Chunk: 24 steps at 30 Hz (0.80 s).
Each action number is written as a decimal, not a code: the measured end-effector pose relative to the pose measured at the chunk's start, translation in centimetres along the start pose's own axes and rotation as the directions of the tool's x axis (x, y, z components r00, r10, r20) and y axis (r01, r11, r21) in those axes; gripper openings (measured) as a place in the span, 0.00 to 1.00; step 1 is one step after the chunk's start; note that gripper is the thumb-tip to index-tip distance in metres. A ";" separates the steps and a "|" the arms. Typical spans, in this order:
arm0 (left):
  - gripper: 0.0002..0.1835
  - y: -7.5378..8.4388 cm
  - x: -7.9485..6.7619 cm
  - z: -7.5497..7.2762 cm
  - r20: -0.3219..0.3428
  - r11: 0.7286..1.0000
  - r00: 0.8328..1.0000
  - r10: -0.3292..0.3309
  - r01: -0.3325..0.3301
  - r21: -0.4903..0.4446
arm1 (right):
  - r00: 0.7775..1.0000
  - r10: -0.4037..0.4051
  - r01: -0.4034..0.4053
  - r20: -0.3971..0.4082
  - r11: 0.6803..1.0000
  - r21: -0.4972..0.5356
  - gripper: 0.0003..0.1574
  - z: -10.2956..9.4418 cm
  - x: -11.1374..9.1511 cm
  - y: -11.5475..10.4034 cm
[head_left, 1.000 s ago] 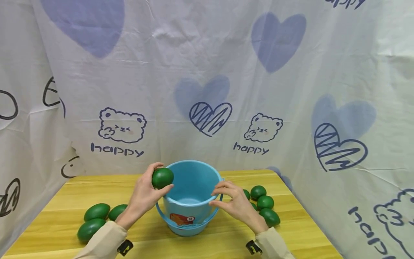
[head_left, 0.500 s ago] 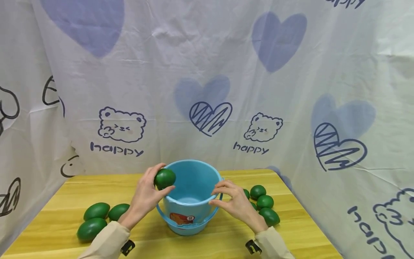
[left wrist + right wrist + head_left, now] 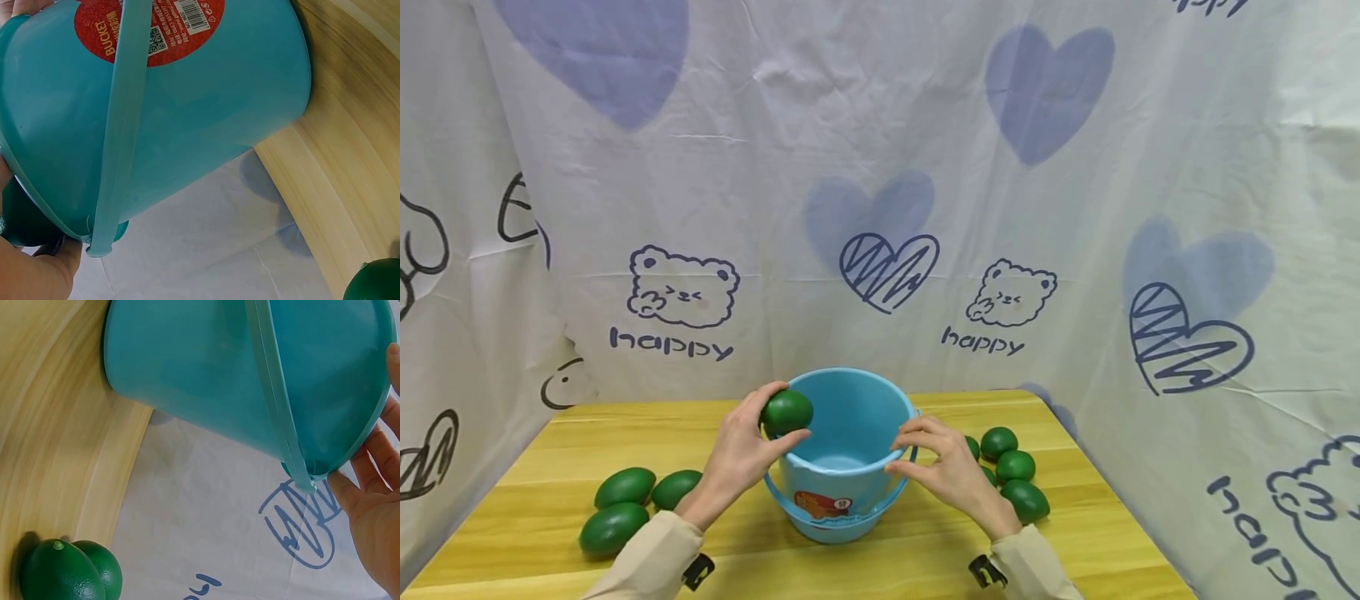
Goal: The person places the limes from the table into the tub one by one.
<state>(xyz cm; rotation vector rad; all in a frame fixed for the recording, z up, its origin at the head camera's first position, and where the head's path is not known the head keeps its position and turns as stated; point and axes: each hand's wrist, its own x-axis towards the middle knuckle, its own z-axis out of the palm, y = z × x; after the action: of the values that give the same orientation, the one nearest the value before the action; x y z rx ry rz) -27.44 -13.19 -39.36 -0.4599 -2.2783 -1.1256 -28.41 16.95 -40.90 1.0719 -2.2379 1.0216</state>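
My left hand (image 3: 747, 442) grips a dark green oval fruit (image 3: 788, 411) at the left rim of a light blue plastic bucket (image 3: 842, 492). Thumb and fingers are spread round the fruit, which overlaps the bucket's opening in the head view. In the left wrist view the fruit (image 3: 25, 215) shows dark behind the rim, partly hidden. On the opposite side my right hand (image 3: 947, 467) holds the bucket's rim between thumb and fingers. The bucket stands upright, its handle (image 3: 835, 523) hanging down in front. Its visible inside holds no fruit.
Three larger green fruits (image 3: 613, 529) lie on the wooden table (image 3: 760, 575) to the left, partly behind my left forearm. Several smaller green fruits (image 3: 1016, 467) are grouped at the right, beyond my right wrist. A patterned white cloth (image 3: 880, 125) hangs behind the table.
My left hand has shifted slightly to the right with the fruit, bringing it further over the bucket's left rim. The right hand and the bucket stay put.
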 end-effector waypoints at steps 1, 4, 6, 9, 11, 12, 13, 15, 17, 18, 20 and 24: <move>0.38 0.0 0.0 0.0 0.001 1.000 1.000 -0.001 0.001 0.000 | 1.000 0.001 -0.001 0.000 1.000 -0.002 0.10 0.0 0.0 0.0; 0.38 0.0 0.0 0.0 0.004 1.000 1.000 -0.006 0.006 -0.002 | 1.000 -0.002 0.002 0.000 1.000 -0.003 0.10 0.1 0.0 0.1; 0.38 -0.1 0.0 0.0 0.006 1.000 1.000 -0.008 0.008 -0.003 | 1.000 -0.005 0.005 -0.001 1.000 -0.002 0.10 0.1 0.0 0.1; 0.38 -0.2 0.0 0.1 0.009 1.000 1.000 -0.005 0.005 -0.018 | 1.000 -0.004 0.004 -0.002 1.000 -0.001 0.10 0.0 -0.1 0.2; 0.37 -0.3 -0.1 0.1 0.009 1.000 1.000 -0.001 0.001 -0.030 | 1.000 -0.008 0.008 -0.002 1.000 -0.003 0.10 0.1 -0.1 0.3; 0.37 -0.4 -0.2 0.2 0.009 0.999 1.000 0.001 -0.001 -0.036 | 1.000 -0.011 0.011 -0.001 1.000 -0.006 0.10 0.1 -0.1 0.4; 0.37 -0.4 -0.2 0.2 0.009 0.999 1.000 0.003 -0.003 -0.041 | 1.000 -0.014 0.014 -0.001 1.000 -0.009 0.10 0.1 -0.1 0.4; 0.37 -0.5 -0.3 0.3 0.007 0.999 1.000 0.006 -0.005 -0.042 | 1.000 -0.024 0.024 -0.003 1.000 -0.013 0.10 0.1 -0.2 0.5; 0.36 -0.5 -0.3 0.3 0.004 0.999 1.000 0.009 -0.009 -0.040 | 1.000 -0.027 0.027 -0.007 1.000 -0.014 0.10 0.1 -0.2 0.5; 0.36 -0.5 -0.3 0.3 0.003 0.999 1.000 0.011 -0.011 -0.039 | 1.000 -0.028 0.028 -0.008 1.000 -0.014 0.09 0.1 -0.2 0.6; 0.35 -0.4 -0.2 0.3 0.001 0.999 1.000 0.016 -0.016 -0.036 | 1.000 -0.029 0.029 -0.008 1.000 -0.010 0.09 0.1 -0.2 0.6; 0.35 -0.4 -0.2 0.2 0.002 0.999 1.000 0.024 -0.024 -0.034 | 0.999 -0.034 0.034 -0.003 0.999 -0.007 0.10 0.1 -0.1 0.5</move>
<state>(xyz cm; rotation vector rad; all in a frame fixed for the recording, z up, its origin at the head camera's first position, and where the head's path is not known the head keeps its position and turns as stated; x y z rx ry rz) -27.59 -13.28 -39.85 -0.5008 -2.2530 -1.1542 -28.77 17.12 -41.23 1.1002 -2.2120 1.0000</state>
